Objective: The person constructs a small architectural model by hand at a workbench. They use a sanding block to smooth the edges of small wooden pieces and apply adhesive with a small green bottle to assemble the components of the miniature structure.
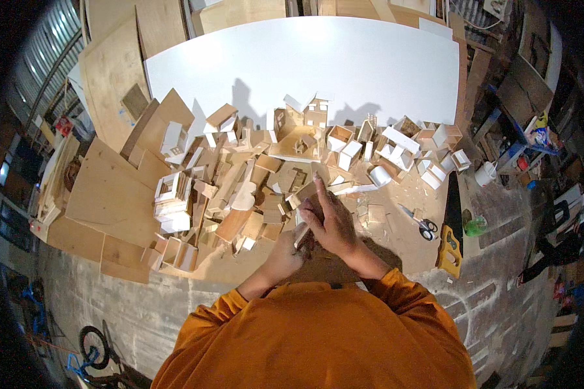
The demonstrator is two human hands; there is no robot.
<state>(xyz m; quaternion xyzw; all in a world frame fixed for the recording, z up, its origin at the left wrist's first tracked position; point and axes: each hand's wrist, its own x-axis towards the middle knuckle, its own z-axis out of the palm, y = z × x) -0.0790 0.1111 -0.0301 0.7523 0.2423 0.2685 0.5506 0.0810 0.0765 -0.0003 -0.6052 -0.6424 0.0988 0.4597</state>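
Observation:
My left hand is closed on a thin pale strip, most of it hidden by the fingers. Right beside it, my right hand stretches its index finger forward, the thumb apart from it and reaching toward the left hand. The other right fingers are out of sight underneath. Just beyond both hands lies a small brown board piece; whether a finger touches it I cannot tell. Further out, a model house with cut-out windows rises behind a tan base.
Wood offcuts and small white-and-brown box models crowd the worktable. To the right are scissors, a yellow-handled saw and a green container. A white panel stands behind; large brown boards are at left.

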